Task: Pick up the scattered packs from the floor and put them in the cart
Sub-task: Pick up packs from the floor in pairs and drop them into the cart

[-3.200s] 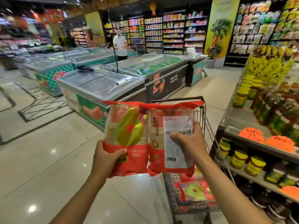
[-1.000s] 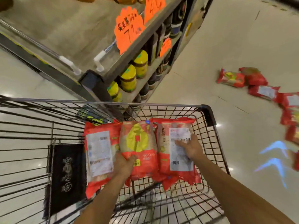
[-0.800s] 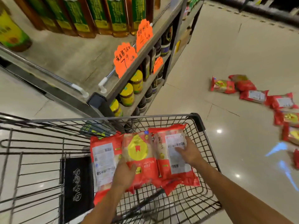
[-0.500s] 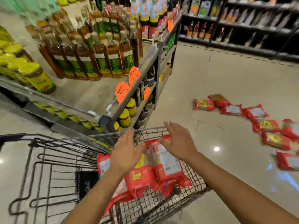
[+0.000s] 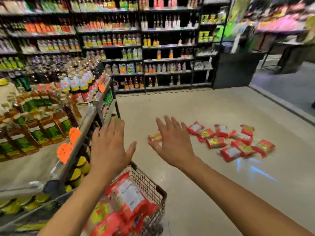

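Observation:
Several red packs (image 5: 228, 142) lie scattered on the floor ahead to the right. One more red pack (image 5: 154, 137) lies partly behind my right hand. The wire cart (image 5: 153, 186) stands below at the bottom centre, with red packs (image 5: 126, 201) lying inside it. My left hand (image 5: 110, 147) is raised above the cart with its fingers spread and holds nothing. My right hand (image 5: 172, 142) is also raised and spread, empty, in front of the floor packs.
A low display shelf (image 5: 42, 160) with oil bottles, jars and orange price tags (image 5: 65, 151) runs along the left, close to the cart. Tall shelves of bottles (image 5: 153, 48) line the back. A dark counter (image 5: 237, 68) stands at the back right.
Both hands let go of the packs in the cart and rose, open. My view swung up and right, from the cart toward the packs on the floor.

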Demonstrator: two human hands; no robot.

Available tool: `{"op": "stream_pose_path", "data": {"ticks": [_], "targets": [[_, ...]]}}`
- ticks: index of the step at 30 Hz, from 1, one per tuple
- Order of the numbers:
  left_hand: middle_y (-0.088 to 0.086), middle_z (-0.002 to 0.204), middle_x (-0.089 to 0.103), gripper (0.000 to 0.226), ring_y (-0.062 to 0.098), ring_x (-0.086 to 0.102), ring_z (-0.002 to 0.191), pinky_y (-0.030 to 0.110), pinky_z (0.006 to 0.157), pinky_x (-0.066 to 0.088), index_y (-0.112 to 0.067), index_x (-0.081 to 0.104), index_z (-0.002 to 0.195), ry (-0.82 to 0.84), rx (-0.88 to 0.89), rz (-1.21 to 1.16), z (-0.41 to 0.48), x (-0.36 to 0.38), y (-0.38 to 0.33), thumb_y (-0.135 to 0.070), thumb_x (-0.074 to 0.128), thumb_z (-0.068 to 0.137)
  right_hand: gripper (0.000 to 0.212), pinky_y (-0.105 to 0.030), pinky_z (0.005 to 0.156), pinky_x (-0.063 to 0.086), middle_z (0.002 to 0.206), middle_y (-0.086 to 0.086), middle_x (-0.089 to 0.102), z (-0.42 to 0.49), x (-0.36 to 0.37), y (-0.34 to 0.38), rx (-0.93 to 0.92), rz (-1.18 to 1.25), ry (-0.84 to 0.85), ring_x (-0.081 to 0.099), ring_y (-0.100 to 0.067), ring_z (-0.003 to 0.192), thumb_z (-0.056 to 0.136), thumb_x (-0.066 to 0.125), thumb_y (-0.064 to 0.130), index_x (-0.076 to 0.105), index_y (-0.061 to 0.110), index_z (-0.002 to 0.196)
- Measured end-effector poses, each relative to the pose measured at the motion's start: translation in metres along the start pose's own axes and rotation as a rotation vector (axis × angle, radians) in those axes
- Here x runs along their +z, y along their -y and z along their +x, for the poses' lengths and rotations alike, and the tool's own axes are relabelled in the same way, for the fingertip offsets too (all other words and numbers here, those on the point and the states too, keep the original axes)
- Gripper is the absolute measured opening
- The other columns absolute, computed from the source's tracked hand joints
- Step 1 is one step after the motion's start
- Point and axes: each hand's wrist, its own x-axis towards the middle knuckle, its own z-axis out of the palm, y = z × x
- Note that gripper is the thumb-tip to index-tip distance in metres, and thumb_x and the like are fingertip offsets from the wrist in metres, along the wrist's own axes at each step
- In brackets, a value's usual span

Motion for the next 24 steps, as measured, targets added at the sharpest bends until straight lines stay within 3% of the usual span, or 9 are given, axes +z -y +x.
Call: {"op": "stream_pose_path", "data": {"ticks": [3,10,16,21,24], "targets": [[0.018,0.154,0.047,0.082,0.04,0.044,0.14,0.058,0.115,0.034,-0.01,0.046,0.149,-0.002,0.1,-0.01,0.017,-0.002,-0.065,-0.064,0.04,0.088,0.083,-0.054,0.125,0.009,0.172,-0.008,0.011,-0.025,-0.021,-0.063,0.103,-0.012,-0.03,0.008,-0.03,0.158,0.097,0.031,0.072,0.01,0.026,0.163],[0.016,0.157,0.044,0.076,0.041,0.043,0.142,0.06,0.116,0.034,-0.012,0.043,0.152,-0.006,0.297,-0.059,0.048,0.011,-0.242,-0.057,0.05,0.09,0.094,-0.055,0.125,0.01,0.171,-0.009,0.015,-0.092,-0.042,-0.232,0.315,0.014,-0.063,0.01,-0.031,0.157,0.083,0.005,0.076,0.013,0.027,0.163],[0.012,0.165,0.032,0.078,0.036,0.031,0.151,0.056,0.123,0.024,-0.018,0.032,0.158,0.003,0.471,-0.122,0.073,0.031,-0.427,-0.06,0.05,0.094,0.089,-0.057,0.122,0.021,0.166,-0.01,0.03,-0.151,-0.053,-0.382,0.505,0.024,-0.121,0.025,-0.032,0.154,0.086,0.025,0.075,0.028,0.025,0.16],[0.011,0.165,0.034,0.083,0.035,0.033,0.15,0.057,0.123,0.025,-0.019,0.034,0.158,0.057,0.58,-0.131,0.082,0.053,-0.52,-0.067,0.023,0.091,0.092,-0.056,0.122,0.021,0.165,-0.012,0.032,-0.172,-0.062,-0.468,0.6,0.014,-0.154,0.028,-0.032,0.153,0.083,0.019,0.078,0.031,0.026,0.158],[0.009,0.166,0.031,0.084,0.034,0.03,0.152,0.055,0.124,0.021,-0.021,0.031,0.159,0.086,0.6,-0.129,0.101,0.067,-0.552,-0.069,0.019,0.092,0.095,-0.054,0.125,0.012,0.169,-0.008,0.024,-0.166,-0.055,-0.506,0.622,0.012,-0.122,0.021,-0.03,0.156,0.083,0.014,0.081,0.023,0.027,0.161]]}}
